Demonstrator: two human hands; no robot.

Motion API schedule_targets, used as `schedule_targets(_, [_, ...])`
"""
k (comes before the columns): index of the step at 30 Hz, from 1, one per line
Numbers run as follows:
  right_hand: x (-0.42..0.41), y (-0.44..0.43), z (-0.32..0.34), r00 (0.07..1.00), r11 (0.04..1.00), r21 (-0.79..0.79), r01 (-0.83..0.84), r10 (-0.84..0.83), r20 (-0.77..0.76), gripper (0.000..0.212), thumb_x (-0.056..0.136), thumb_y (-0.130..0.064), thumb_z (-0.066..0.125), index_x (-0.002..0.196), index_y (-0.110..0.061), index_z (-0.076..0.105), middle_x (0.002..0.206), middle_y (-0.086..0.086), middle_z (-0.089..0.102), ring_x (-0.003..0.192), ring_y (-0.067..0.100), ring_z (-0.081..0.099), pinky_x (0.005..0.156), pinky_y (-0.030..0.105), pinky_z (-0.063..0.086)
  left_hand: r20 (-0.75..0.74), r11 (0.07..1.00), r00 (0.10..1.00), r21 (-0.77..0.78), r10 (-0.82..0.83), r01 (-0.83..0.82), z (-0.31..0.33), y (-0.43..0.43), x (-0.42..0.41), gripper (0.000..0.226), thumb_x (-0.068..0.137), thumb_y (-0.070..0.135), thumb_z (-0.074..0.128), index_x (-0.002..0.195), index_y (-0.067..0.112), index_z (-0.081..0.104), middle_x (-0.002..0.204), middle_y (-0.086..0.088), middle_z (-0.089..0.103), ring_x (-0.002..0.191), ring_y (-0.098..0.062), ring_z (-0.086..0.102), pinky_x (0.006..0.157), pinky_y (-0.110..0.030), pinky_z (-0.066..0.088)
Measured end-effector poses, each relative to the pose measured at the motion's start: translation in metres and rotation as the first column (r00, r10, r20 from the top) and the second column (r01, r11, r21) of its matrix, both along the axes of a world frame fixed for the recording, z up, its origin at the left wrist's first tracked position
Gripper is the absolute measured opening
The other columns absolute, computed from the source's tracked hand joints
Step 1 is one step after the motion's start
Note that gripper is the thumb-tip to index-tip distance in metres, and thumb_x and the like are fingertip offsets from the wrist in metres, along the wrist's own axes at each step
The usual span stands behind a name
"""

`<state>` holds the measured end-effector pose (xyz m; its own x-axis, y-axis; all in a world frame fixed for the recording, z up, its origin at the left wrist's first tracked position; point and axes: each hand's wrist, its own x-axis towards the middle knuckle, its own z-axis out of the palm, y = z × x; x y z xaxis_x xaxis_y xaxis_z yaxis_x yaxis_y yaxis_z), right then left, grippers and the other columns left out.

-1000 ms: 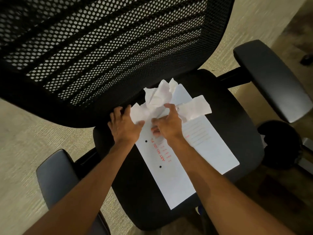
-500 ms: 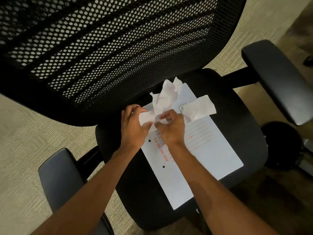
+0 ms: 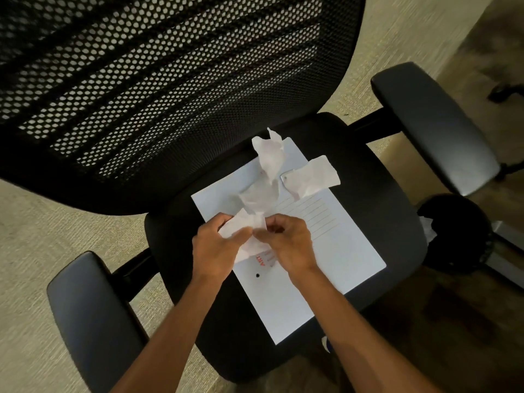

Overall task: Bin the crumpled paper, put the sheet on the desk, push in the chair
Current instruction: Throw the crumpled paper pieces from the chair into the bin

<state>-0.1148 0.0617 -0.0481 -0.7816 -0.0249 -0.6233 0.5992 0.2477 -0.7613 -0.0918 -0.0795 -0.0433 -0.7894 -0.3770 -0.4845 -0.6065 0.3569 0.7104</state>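
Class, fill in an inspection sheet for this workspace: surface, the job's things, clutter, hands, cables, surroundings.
Surface: black chair seat, paper on it.
Job's things: crumpled paper pinched at its near end; flat sheet under it on the seat; chair not at a desk.
Clutter: nothing seen.
Hands: left hand and right hand both grip the crumpled paper.
Cables: nothing seen.
Surroundings: beige carpet; black bin to the right.

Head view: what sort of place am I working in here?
Most likely an office or study room. A black mesh-back office chair with padded armrests stands on pale carpet, a flat printed sheet lies on its seat, and a dark round bin stands beside it.
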Motion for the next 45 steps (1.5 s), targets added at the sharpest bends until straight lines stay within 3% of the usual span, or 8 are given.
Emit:
schedule_targets(7, [0.029,0.046,0.01,0.991,0.976,-0.188,0.11,-0.094,0.094,0.008,0.088,-0.015,0.078,0.096,-0.016,0.076,0.096,0.0,0.079,0.096,0.02,0.074,0.083,0.033,0.063,0.054,0.997,0.998,0.082,0.008,-0.013,0.012,0.034,0.021,0.02,0.077,0.037,0.086,0.084,0.032,0.068,0.08,0.022,0.07,0.082,0.002,0.068,0.055,-0.011,0.051])
schedule_targets(18, [0.054,0.116,0.024,0.986,0.958,-0.272,0.085,-0.042,0.162,0.046,0.092,-0.007,0.061,0.115,-0.045,0.072,0.104,0.008,0.071,0.095,0.025,0.068,0.062,0.021,0.055,0.212,0.949,0.966,0.305,-0.151,0.081,0.028,0.091,0.024,0.028,0.084,0.02,0.081,0.106,0.035,0.073,0.111,0.022,0.066,0.101,-0.002,0.06,0.073,-0.015,0.047])
schedule_targets(22, [0.059,0.133,0.02,0.981,0.961,-0.261,0.095,-0.046,0.186,0.045,0.091,-0.009,0.06,0.114,-0.046,0.07,0.102,0.006,0.068,0.096,0.023,0.066,0.063,0.019,0.055,0.245,0.951,0.951,0.287,-0.19,0.116,0.03,0.107,0.022,0.029,0.086,0.024,0.079,0.113,0.031,0.071,0.118,0.01,0.067,0.107,-0.012,0.062,0.096,-0.035,0.056])
schedule_targets(26, [0.064,0.15,0.019,0.981,0.962,-0.232,0.143,-0.106,0.165,0.036,0.09,-0.006,0.063,0.108,-0.037,0.07,0.089,0.002,0.072,0.091,0.021,0.07,0.062,0.022,0.056,0.238,0.951,0.949,0.278,-0.208,0.139,0.032,0.118,0.022,0.026,0.086,0.028,0.079,0.11,0.029,0.071,0.114,0.009,0.069,0.104,-0.013,0.064,0.082,-0.025,0.054])
schedule_targets(34, [0.069,0.207,0.023,0.923,0.9,-0.209,0.383,-0.363,0.128,0.007,0.089,-0.004,0.072,0.096,-0.005,0.071,0.093,0.007,0.078,0.087,0.025,0.072,0.066,0.033,0.055,0.214,0.895,0.889,0.295,-0.404,0.335,0.044,0.174,0.005,0.02,0.09,0.027,0.074,0.109,0.021,0.067,0.108,0.001,0.072,0.099,-0.022,0.068,0.089,-0.036,0.06])
schedule_targets(37, [0.069,0.236,0.022,0.872,0.85,-0.195,0.489,-0.474,0.117,0.005,0.088,-0.006,0.075,0.09,-0.005,0.07,0.09,0.006,0.076,0.083,0.021,0.07,0.064,0.029,0.054,0.207,0.873,0.862,0.278,-0.462,0.401,0.043,0.21,-0.008,0.023,0.091,0.027,0.074,0.111,0.02,0.065,0.111,0.0,0.069,0.099,-0.022,0.067,0.094,-0.041,0.059])
schedule_targets(42, [0.065,0.287,0.012,0.783,0.768,-0.153,0.622,-0.616,0.087,0.008,0.088,-0.014,0.078,0.085,-0.011,0.071,0.083,-0.003,0.076,0.078,0.014,0.073,0.064,0.024,0.058,0.188,0.84,0.843,0.331,-0.504,0.429,0.028,0.275,-0.026,0.012,0.093,0.028,0.071,0.098,0.031,0.06,0.101,0.01,0.065,0.093,-0.013,0.064,0.068,-0.021,0.055])
schedule_targets(45, [0.062,0.323,0.001,0.715,0.7,-0.159,0.697,-0.694,0.08,0.01,0.087,-0.015,0.079,0.083,-0.012,0.07,0.085,-0.002,0.078,0.076,0.012,0.074,0.063,0.025,0.059,0.197,0.839,0.859,0.398,-0.472,0.37,0.009,0.318,-0.037,0.009,0.093,0.027,0.071,0.1,0.026,0.065,0.104,0.001,0.072,0.095,-0.014,0.069,0.067,-0.027,0.055])
